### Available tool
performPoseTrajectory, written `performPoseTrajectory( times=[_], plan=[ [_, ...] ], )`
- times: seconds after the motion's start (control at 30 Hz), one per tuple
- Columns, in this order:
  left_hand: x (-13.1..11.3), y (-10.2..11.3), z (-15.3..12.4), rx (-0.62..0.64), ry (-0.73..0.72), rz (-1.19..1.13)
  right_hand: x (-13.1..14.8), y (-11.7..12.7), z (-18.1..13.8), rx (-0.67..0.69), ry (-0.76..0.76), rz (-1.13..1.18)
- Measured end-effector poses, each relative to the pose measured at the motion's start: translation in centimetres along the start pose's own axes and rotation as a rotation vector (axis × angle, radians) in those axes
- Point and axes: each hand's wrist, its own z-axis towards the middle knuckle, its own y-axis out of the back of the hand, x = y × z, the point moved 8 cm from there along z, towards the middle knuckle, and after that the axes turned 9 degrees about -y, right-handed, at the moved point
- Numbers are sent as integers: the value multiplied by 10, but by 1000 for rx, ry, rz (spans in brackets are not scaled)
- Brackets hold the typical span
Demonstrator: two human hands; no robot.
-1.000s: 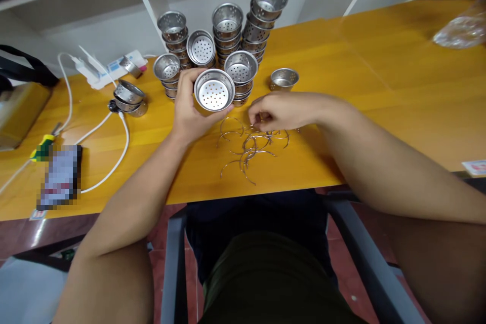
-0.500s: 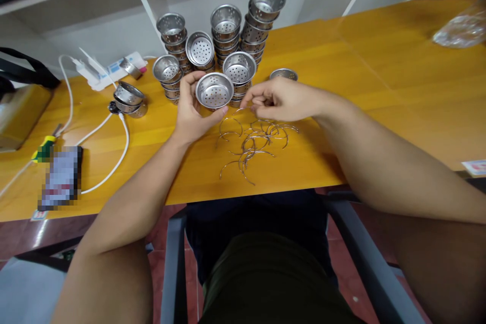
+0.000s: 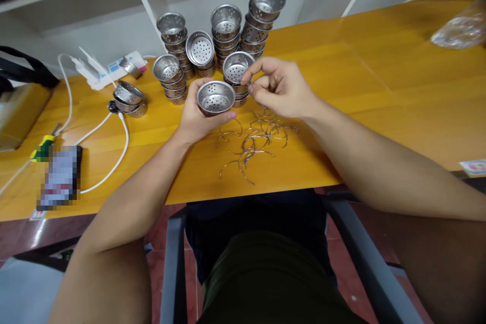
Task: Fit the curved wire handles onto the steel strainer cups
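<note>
Just in from the near edge of our worktop (image 3: pixel 372 91), a loose tangle of curved wires (image 3: pixel 248 148) lies around the middle, several crossing one another. Toward the near left corner we have a flat, dark-edged device (image 3: pixel 63 177), its face blurred out, with a yellow-and-green handle (image 3: pixel 43 148) just beyond it.

Past the wires, our left hand (image 3: pixel 195 119) curls around a perforated metal cup (image 3: pixel 215 98), thumb on the near side, its mouth up and tipped toward us. To the right of that cup and apart from it, our right hand (image 3: pixel 283 88) is narrow, thumb and forefinger pinching a thin wire (image 3: pixel 246 82), little of which shows.

Toward the left edge we see a small pile of cups (image 3: pixel 129 98). Behind our hands stand the front left stack (image 3: pixel 169 73) and the front right stack (image 3: pixel 239 68). Farther back, along the far edge, rise more stacks, the back right one (image 3: pixel 261 15) the tallest. A white power strip (image 3: pixel 117 68) sits left of them, and clear plastic (image 3: pixel 461 28) lies near the far right corner.
</note>
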Motion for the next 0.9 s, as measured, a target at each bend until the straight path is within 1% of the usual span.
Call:
performPoseTrajectory(
  times=[0.13,0.27,0.33,0.43,0.53,0.67,0.8,0.9],
  plan=[
    [-7,-2,2,36,39,22,-12,-1,2,-82,35,-8],
    [-19,-6,8,89,-3,22,-19,-5,4,-146,77,3],
    [-20,-5,8,83,-9,17,-18,-2,5,-207,130,-22],
    [-15,-4,4,48,13,10,-19,3,6,-278,185,-84],
    [-12,-6,3,37,39,-25,-27,7,8,-277,189,-92],
    [-19,-15,8,92,69,-87,-31,8,8,-280,178,-88],
    [-24,-16,12,88,60,-83,-21,6,3,-285,149,-115],
    [-25,-18,10,90,35,-100,-13,1,-1,-263,130,-155]
  ],
)
